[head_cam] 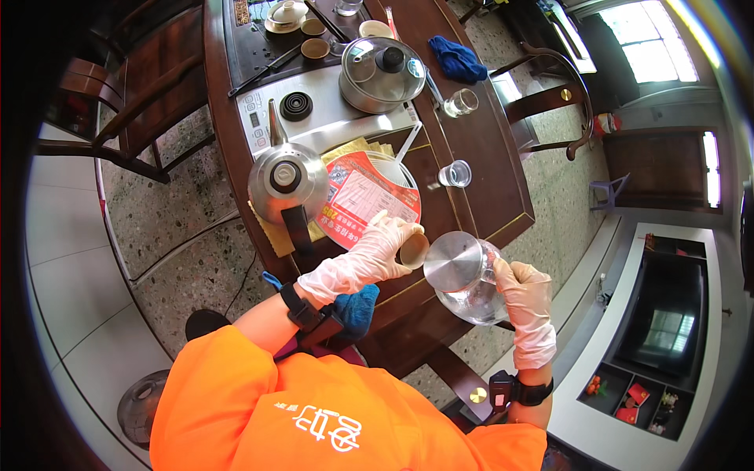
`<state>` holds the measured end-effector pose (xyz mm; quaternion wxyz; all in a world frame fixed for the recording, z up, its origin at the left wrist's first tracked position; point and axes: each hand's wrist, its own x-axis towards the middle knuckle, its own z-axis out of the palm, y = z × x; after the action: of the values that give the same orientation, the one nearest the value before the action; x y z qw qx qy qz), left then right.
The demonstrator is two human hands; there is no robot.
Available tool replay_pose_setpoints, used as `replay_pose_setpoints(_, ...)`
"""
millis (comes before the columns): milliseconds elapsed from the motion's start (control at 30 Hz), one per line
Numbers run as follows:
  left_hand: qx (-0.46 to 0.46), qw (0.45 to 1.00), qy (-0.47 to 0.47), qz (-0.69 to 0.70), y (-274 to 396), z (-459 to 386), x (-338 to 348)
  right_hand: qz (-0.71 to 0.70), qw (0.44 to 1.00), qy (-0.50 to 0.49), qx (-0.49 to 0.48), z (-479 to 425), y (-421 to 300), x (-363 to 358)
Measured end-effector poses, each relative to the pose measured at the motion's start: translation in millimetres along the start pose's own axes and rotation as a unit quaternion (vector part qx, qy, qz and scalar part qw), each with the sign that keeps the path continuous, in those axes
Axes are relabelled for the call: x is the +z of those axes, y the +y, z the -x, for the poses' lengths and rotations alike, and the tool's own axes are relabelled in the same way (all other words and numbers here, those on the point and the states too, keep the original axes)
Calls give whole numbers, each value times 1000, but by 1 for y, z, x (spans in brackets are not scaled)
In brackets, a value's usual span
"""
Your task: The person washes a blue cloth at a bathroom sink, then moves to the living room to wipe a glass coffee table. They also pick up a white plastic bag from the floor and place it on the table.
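Note:
My gloved left hand [383,241] grips a small brown cup [414,252] with its mouth turned toward the pitcher. My gloved right hand [524,291] holds a clear glass pitcher [471,306] by its handle. A round metal lid [452,261] covers the pitcher's top, and the pitcher sits close beside the cup. Beyond my left hand lies a red and white printed plastic fan [377,197] bearing writing. Left of the fan, a stainless steel kettle [287,171] with a black handle rests on a yellow cloth [277,232].
A stainless pot [383,76] with a glass lid sits on the steel cooker panel [324,88]. Two clear cups [455,174] [461,103] and a blue cloth [456,59] lie to the right. Behind are a black tea tray [259,44], small brown cups [315,49] and a lidded bowl [286,13].

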<state>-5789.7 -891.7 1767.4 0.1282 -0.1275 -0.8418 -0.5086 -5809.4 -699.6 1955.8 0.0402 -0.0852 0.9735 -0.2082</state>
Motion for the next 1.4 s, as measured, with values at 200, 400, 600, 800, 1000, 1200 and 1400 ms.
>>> replay_pose_setpoints(200, -22, 999, -38, 0, 0, 2, 8, 36, 999, -6, -9, 1, -2, 0)
replay_pose_setpoints(400, -23, 998, -55, 25, -4, 5, 14, 57, 998, -20, -1, 3, -6, -2)
replay_pose_setpoints(600, -20, 998, -54, 33, -6, 7, 14, 47, 998, -30, 22, 6, -18, -2)
replay_pose_setpoints(800, -10, 997, -70, 37, -4, 9, 12, 89, 995, -41, 10, 8, -19, -5)
replay_pose_setpoints(1000, -19, 996, -74, 48, -1, 13, 8, 101, 993, -54, 19, 9, -21, -1)
replay_pose_setpoints(1200, -25, 995, -69, 71, -1, 12, 5, 122, 991, -58, -1, 5, -16, 1)
replay_pose_setpoints(1400, -23, 995, -65, 70, -4, 12, 7, 118, 991, -57, 0, 4, -13, 5)
